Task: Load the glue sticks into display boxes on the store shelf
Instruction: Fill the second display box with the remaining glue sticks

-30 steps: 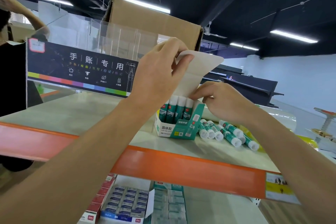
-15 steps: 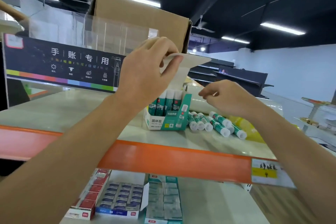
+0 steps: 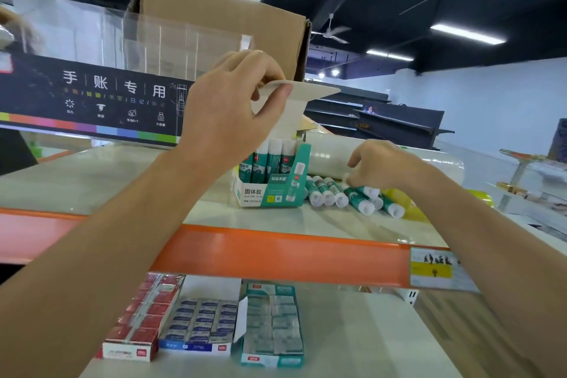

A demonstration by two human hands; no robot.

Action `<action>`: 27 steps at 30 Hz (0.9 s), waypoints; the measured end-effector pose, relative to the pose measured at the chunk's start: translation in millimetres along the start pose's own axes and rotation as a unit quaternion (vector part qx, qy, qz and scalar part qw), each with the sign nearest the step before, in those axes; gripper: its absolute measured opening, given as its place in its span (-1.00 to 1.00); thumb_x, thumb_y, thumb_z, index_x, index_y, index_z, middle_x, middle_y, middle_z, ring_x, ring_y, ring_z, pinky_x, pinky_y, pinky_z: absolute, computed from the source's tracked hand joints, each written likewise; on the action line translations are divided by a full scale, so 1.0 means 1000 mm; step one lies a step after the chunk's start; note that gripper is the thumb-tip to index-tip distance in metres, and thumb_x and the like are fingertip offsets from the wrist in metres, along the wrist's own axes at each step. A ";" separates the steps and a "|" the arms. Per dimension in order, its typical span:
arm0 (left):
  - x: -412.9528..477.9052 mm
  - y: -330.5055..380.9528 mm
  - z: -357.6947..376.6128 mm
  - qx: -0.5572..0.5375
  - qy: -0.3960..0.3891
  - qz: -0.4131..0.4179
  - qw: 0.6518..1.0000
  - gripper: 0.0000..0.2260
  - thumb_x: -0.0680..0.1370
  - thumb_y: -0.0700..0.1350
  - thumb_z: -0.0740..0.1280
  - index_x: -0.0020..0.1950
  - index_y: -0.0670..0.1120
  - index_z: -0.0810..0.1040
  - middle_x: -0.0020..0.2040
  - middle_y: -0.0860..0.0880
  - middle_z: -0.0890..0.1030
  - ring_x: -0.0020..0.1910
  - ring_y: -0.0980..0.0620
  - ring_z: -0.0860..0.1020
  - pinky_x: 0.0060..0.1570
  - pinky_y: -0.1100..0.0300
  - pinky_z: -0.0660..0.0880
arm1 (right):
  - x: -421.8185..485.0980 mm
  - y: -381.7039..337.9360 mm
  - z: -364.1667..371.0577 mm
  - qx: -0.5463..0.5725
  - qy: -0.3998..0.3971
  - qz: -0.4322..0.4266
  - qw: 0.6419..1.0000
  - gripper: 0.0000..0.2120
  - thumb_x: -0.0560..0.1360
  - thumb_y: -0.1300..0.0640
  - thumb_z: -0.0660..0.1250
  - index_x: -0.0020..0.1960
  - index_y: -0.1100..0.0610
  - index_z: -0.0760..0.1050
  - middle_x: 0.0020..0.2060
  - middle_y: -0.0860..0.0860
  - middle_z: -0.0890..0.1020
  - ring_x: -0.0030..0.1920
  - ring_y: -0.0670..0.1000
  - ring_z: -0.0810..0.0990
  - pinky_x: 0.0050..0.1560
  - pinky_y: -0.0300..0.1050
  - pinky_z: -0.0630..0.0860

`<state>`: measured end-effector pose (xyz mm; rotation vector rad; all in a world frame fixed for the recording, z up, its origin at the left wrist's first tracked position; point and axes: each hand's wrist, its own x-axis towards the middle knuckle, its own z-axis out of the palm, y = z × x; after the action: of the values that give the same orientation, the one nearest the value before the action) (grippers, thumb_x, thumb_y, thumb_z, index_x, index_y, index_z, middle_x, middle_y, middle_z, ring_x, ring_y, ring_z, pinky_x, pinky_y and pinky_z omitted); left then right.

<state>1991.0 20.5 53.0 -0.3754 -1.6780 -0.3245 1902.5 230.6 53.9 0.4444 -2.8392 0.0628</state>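
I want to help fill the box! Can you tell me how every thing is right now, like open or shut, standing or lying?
display box: open, standing on the shelf.
lid flap: lifted, pinched by the left hand.
glue sticks in box: upright.
loose glue sticks: lying beside the box.
right hand: on the loose sticks, grip unclear.

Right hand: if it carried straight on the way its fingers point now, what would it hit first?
Most likely the loose glue sticks lying on the shelf beside the display box. The right hand points down at them, fingertips just above or touching; depth is unclear.
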 end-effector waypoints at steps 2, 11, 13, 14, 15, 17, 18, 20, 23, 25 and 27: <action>0.001 -0.002 0.000 -0.006 0.000 -0.003 1.000 -0.87 0.55 -0.06 0.28 -0.10 -0.11 0.52 -0.22 0.12 0.46 -0.25 0.13 0.41 -0.27 0.26 0.32 | 0.001 -0.001 -0.003 0.022 0.014 0.008 1.000 -0.65 0.42 0.09 0.40 0.15 0.22 0.60 0.14 0.15 0.60 0.10 0.14 0.59 0.07 0.00 0.56; 0.004 -0.003 -0.002 -0.067 0.004 -0.058 0.996 -0.94 0.55 -0.13 0.32 -0.05 -0.11 0.52 -0.19 0.10 0.53 -0.23 0.13 0.50 -0.22 0.12 0.53 | -0.029 -0.033 -0.026 0.363 0.055 -0.091 0.926 -0.79 0.51 0.08 0.28 0.12 -0.10 0.54 -0.15 -0.06 0.68 -0.15 -0.06 0.67 -0.12 -0.12 0.64; 0.005 -0.004 -0.001 -0.090 0.014 -0.077 0.993 -0.95 0.54 -0.15 0.33 -0.03 -0.11 0.53 -0.19 0.09 0.55 -0.21 0.12 0.52 -0.20 0.10 0.53 | -0.034 -0.043 -0.028 0.446 0.057 -0.098 0.888 -0.80 0.51 0.17 0.31 0.11 0.00 0.52 -0.16 0.01 0.69 -0.18 -0.03 0.68 -0.18 -0.20 0.65; 0.006 -0.005 -0.001 -0.097 0.019 -0.084 0.992 -0.94 0.54 -0.16 0.33 -0.02 -0.12 0.53 -0.18 0.09 0.55 -0.21 0.13 0.52 -0.20 0.10 0.53 | -0.035 -0.048 -0.027 0.476 0.065 -0.106 0.870 -0.80 0.50 0.19 0.34 0.10 0.04 0.50 -0.19 0.03 0.69 -0.21 -0.01 0.68 -0.18 -0.19 0.65; 0.006 -0.005 0.000 -0.099 0.024 -0.088 0.991 -0.94 0.54 -0.16 0.33 -0.01 -0.12 0.53 -0.18 0.10 0.55 -0.20 0.13 0.52 -0.20 0.11 0.52 | -0.036 -0.052 -0.026 0.495 0.076 -0.117 0.857 -0.79 0.48 0.20 0.37 0.10 0.06 0.49 -0.21 0.05 0.69 -0.22 0.02 0.68 -0.15 -0.15 0.65; 0.006 -0.007 0.001 -0.101 0.033 -0.092 0.990 -0.92 0.53 -0.18 0.33 0.01 -0.13 0.53 -0.18 0.13 0.54 -0.18 0.15 0.52 -0.20 0.15 0.51 | -0.036 -0.060 -0.022 0.496 0.102 -0.143 0.850 -0.75 0.43 0.18 0.44 0.07 0.03 0.48 -0.22 0.07 0.68 -0.21 0.05 0.69 -0.11 -0.07 0.64; 0.006 -0.007 0.001 -0.106 0.037 -0.093 0.989 -0.92 0.53 -0.19 0.34 0.01 -0.14 0.53 -0.18 0.13 0.54 -0.19 0.16 0.52 -0.20 0.16 0.51 | -0.036 -0.064 -0.020 0.484 0.117 -0.153 0.854 -0.73 0.41 0.16 0.46 0.06 0.01 0.48 -0.21 0.05 0.67 -0.21 0.02 0.68 -0.14 -0.10 0.62; 0.005 -0.007 0.001 -0.114 0.040 -0.095 0.988 -0.92 0.52 -0.19 0.34 0.01 -0.14 0.53 -0.18 0.14 0.54 -0.20 0.15 0.53 -0.19 0.14 0.51 | -0.035 -0.071 -0.015 0.448 0.152 -0.168 0.865 -0.72 0.38 0.12 0.50 0.01 -0.05 0.48 -0.22 -0.01 0.66 -0.24 -0.08 0.66 -0.18 -0.18 0.58; 0.006 -0.007 0.001 -0.120 0.036 -0.097 0.987 -0.92 0.53 -0.19 0.33 0.00 -0.13 0.53 -0.19 0.14 0.54 -0.20 0.15 0.54 -0.18 0.10 0.52 | -0.035 -0.082 -0.014 0.374 0.192 -0.191 0.887 -0.75 0.35 0.07 0.51 -0.05 -0.06 0.50 -0.22 -0.08 0.65 -0.23 -0.17 0.62 -0.16 -0.27 0.55; 0.006 -0.007 0.001 -0.125 0.036 -0.103 0.986 -0.93 0.53 -0.18 0.32 0.00 -0.12 0.52 -0.18 0.14 0.54 -0.17 0.14 0.54 -0.16 0.09 0.53 | -0.033 -0.088 -0.014 0.334 0.190 -0.198 0.902 -0.76 0.34 0.04 0.51 -0.07 -0.04 0.50 -0.22 -0.11 0.65 -0.21 -0.20 0.61 -0.19 -0.35 0.50; 0.005 -0.008 0.001 -0.131 0.035 -0.105 0.985 -0.93 0.53 -0.18 0.31 0.00 -0.12 0.51 -0.17 0.12 0.54 -0.17 0.14 0.54 -0.15 0.08 0.53 | -0.029 -0.092 -0.013 0.300 0.181 -0.206 0.914 -0.76 0.35 0.03 0.51 -0.08 -0.03 0.49 -0.24 -0.13 0.63 -0.20 -0.22 0.59 -0.22 -0.42 0.46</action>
<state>1986.3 14.0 58.0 -0.3779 -1.6109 -0.7121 1960.8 152.4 58.3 1.0255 -2.2579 0.8514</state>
